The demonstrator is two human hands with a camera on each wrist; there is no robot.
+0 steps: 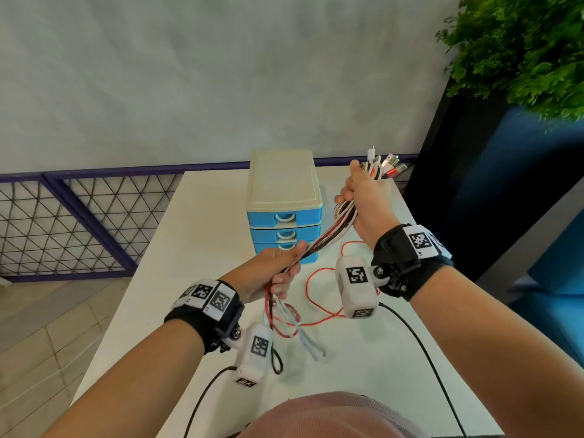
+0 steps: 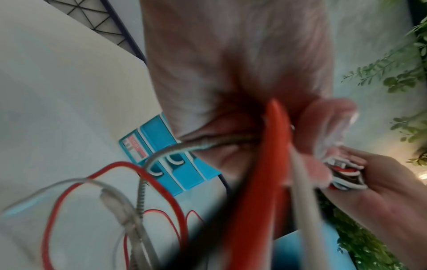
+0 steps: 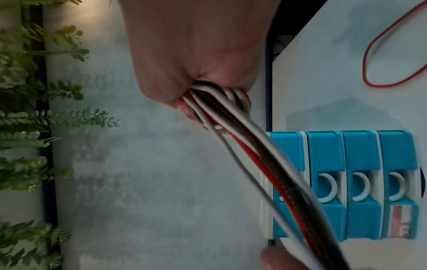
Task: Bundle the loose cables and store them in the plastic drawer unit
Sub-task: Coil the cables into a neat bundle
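Nearest, the loose tails of the cables [image 1: 286,324] trailed in red and pale loops over the white table [image 1: 151,279], one thin red loop [image 1: 319,295] lying slack toward the right. Just above them the left hand [image 1: 275,273] had its fingers [image 1: 286,281] curled round the lower part of the gathered strands, and the left wrist view showed the red, white and braided leads running out of that closed grip. From there the strands rose taut, up and to the right, into the right hand [image 1: 363,197], which was closed round them just below their plugs [image 1: 387,164]; those plugs fanned out above the fist. Farther back, standing on the table to the left of the right hand, was the plastic drawer unit [image 1: 284,197], blue with a cream top, all of its visible drawers shut. Judging by this, the gathering was well along but nothing was yet tied or stowed. The likely trouble lay in the trailing ends: if they were pulled through too fast, the loops could snag or knot, and a thin lead could slip out of the lower grip. Both hands being full, opening a drawer would mean freeing one, and the bundle might then spring apart.
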